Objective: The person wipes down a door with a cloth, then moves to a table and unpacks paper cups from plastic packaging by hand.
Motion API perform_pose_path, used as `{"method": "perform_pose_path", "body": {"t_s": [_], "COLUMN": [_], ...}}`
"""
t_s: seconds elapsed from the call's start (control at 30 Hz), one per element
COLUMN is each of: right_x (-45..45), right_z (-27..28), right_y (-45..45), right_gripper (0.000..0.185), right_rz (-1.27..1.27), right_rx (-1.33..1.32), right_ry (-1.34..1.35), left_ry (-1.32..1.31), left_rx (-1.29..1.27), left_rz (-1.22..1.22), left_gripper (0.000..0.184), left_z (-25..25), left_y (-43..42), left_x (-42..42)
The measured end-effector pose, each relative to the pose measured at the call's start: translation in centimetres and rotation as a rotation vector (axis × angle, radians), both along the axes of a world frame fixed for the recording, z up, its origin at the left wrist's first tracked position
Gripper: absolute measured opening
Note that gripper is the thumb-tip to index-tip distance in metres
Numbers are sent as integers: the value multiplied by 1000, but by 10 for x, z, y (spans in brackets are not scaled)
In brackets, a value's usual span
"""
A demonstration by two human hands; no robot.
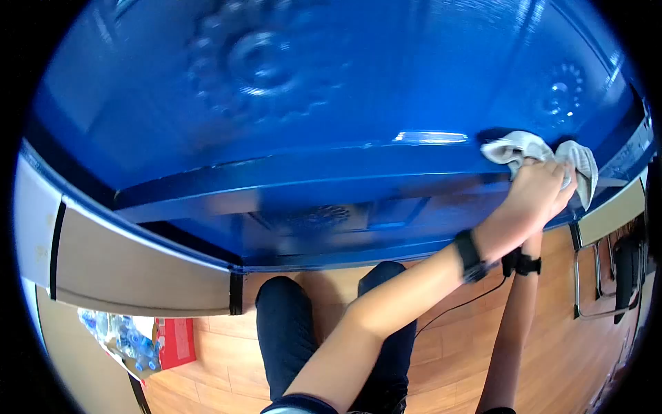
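Note:
Reaching across to the right, my left hand (pixel 525 199) is closed on a pale grey cloth (pixel 518 143), which bunches up against a glossy blue panel (pixel 331 103). Close behind it, and partly hidden by it, is my right hand (pixel 565 196), with its fingers at the right part of the same cloth. The cloth's right end hangs down beside the fingers. Both wrists wear black bands. The blue panel has raised round ornaments, and a ledge runs along its lower edge.
My legs (pixel 286 331) are below the blue panel, over a wooden floor (pixel 441 345). A red box (pixel 177 341) with several plastic bottles stands at lower left, near a beige panel (pixel 141 259). A thin black cable crosses the floor. Metal-framed chairs (pixel 586 283) are at far right.

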State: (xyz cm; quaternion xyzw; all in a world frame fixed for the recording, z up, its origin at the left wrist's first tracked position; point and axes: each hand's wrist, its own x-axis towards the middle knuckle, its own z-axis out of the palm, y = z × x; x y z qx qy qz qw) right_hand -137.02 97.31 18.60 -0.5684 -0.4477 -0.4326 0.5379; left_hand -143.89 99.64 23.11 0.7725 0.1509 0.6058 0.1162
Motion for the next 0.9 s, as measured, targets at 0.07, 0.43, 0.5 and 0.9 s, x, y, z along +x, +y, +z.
{"method": "perform_pose_path", "body": {"t_s": [0.07, 0.43, 0.5, 0.9], "right_x": [-60, -310, -363, -512], "right_z": [-4, -28, -27, -59], "right_y": [19, 106, 118, 179], "right_gripper": [40, 41, 39, 29], "right_rz": [22, 424, 486, 596], "right_rx": [-24, -109, -167, -57], "right_ry": [-82, -222, -267, -729], "left_ry": [102, 256, 247, 172], "left_rx": [-22, -184, -185, -770], "left_rz": [-94, 229, 395, 557], "left_gripper": [36, 46, 47, 39], "left_z": [-6, -18, -27, -113], "left_y": [18, 64, 69, 87], "left_x": [-105, -385, -429, -570]}}
